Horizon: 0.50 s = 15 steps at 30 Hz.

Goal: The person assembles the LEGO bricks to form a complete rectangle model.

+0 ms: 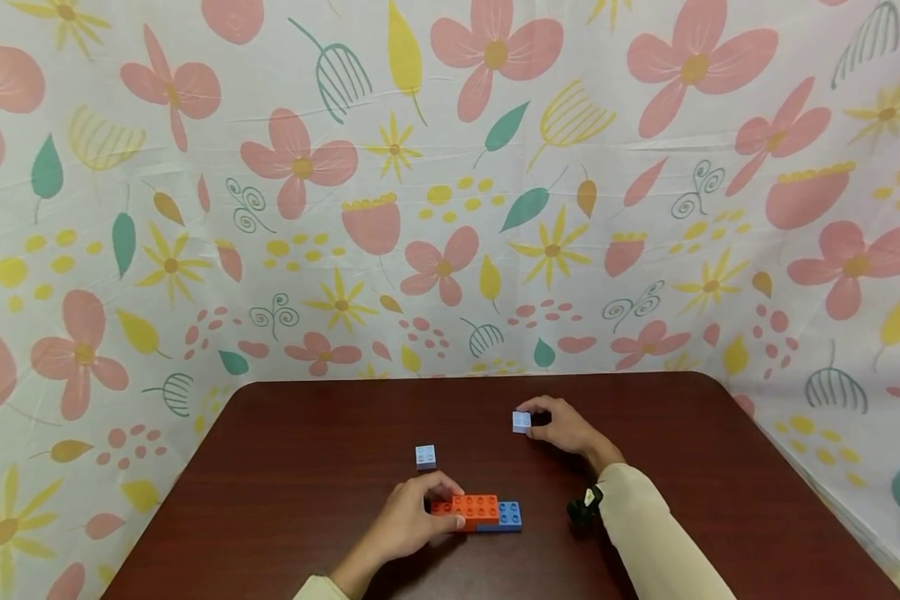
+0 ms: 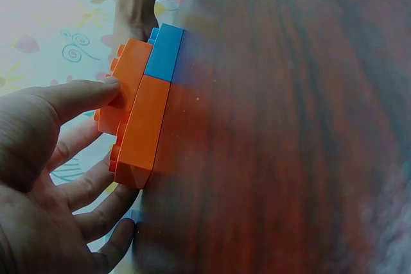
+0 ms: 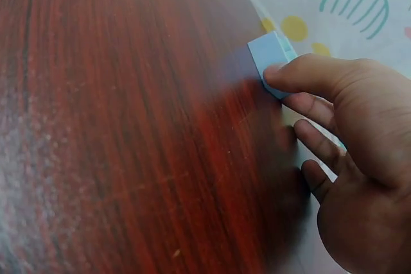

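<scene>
Pinched pale-blue square plastic brick (image 1: 521, 422) in right fingers (image 1: 538, 404), far across brown surface (image 1: 307, 450); gripped orange-and-blue plastic-brick stack (image 1: 476, 510) in left fingers (image 1: 438, 480), nearer. Risked dropping brick through shallow hold, skewing stack through lopsided squeeze.

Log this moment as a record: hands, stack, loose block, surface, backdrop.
left hand: grips block stack
right hand: pinches pale blue block
stack build: upper orange block across lower orange block and blue block
loose block: second pale blue block, just beyond left hand
surface: dark brown table
backdrop: flowered cloth
</scene>
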Tool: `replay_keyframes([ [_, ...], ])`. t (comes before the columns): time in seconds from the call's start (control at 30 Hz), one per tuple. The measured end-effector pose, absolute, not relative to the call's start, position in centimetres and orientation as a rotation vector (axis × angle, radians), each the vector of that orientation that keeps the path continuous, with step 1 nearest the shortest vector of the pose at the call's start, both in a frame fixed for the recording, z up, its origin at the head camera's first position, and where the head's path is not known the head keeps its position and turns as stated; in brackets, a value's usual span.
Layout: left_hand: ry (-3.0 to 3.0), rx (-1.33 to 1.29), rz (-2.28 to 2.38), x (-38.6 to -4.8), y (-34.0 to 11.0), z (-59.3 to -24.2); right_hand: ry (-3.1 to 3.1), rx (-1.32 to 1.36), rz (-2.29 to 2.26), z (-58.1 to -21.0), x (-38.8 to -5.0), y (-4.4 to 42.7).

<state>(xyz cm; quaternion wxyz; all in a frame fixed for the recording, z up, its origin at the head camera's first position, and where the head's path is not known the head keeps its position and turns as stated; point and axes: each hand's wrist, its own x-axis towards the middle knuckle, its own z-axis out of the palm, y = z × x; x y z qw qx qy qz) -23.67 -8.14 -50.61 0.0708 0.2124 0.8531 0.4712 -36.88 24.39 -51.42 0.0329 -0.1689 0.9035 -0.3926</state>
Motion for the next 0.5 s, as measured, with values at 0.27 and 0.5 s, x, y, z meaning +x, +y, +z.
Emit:
replay_keyframes([
  [0.27,2.573,0.654,1.422,-23.81,-8.02,-50.6,2.795,-0.523,-1.23,-51.37,-36.74,24.65],
  [0.5,2.572,0.644,1.421,-23.65,-8.06,-50.6,2.806,-0.539,-1.214,-51.38,-36.29,24.63],
])
